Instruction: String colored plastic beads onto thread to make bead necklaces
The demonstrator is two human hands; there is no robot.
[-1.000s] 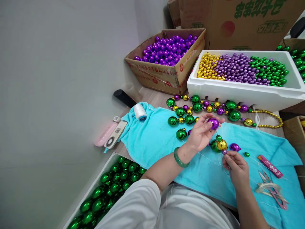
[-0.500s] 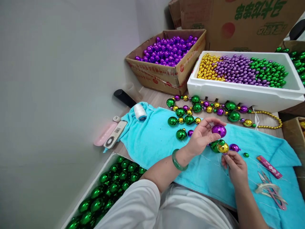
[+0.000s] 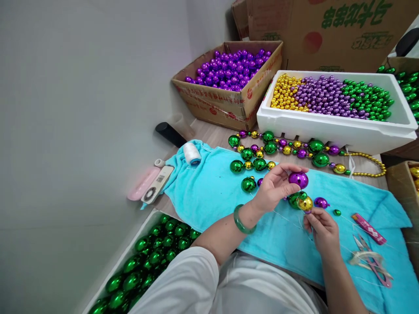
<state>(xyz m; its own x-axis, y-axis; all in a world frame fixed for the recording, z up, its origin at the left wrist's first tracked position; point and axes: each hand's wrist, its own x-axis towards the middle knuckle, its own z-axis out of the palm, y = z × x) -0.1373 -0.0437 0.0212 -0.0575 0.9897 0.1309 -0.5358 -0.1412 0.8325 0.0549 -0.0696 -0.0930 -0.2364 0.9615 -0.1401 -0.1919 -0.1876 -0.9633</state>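
Left hand [image 3: 273, 192] curled, thumb and fingertips gripping a large purple ball [image 3: 298, 179] held over a turquoise towel [image 3: 216, 192]. With 12 o'clock pointing straight away from the person, the ball sits at about 2 o'clock from that palm. At about 5 o'clock from the ball, a little green bead [image 3: 303, 195] and then a gold ball [image 3: 305, 203] line up, the row's long axis tipping from 11 toward 5. Right hand [image 3: 324, 231], thumb and forefinger pinched, closes on a small purple bead [image 3: 307, 212] just under the gold ball, at the row's lower end. The left hand is the nearer to the large purple ball, which lies toward 11 from the right fingertips.

Just beyond the gold ball, a big green ball [image 3: 293, 201] shows in part at 9 o'clock, while a second purple ball [image 3: 321, 202] rests on the towel at 3. From the right hand, a pink packet [image 3: 369, 228] lies at 3 and pink-handled scissors [image 3: 376, 266] at 4. A spool [image 3: 191, 153] stands at the left hand's 10. Farther off, a multicolored strand [image 3: 316, 145] stretches across 12, before a white foam box [image 3: 327, 124] of small beads.
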